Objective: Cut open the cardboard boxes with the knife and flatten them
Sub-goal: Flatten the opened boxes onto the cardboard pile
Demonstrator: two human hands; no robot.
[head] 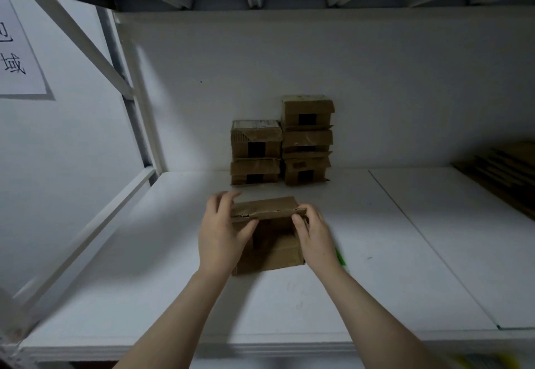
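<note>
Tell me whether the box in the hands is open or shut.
Open. The box shows its dark inside from above, and the left hand and right hand grip the ends of its raised far flap.

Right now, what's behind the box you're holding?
Behind the held box, a left stack of two cardboard boxes and a right stack of three stand against the white wall. Anything behind those stacks is covered.
</note>
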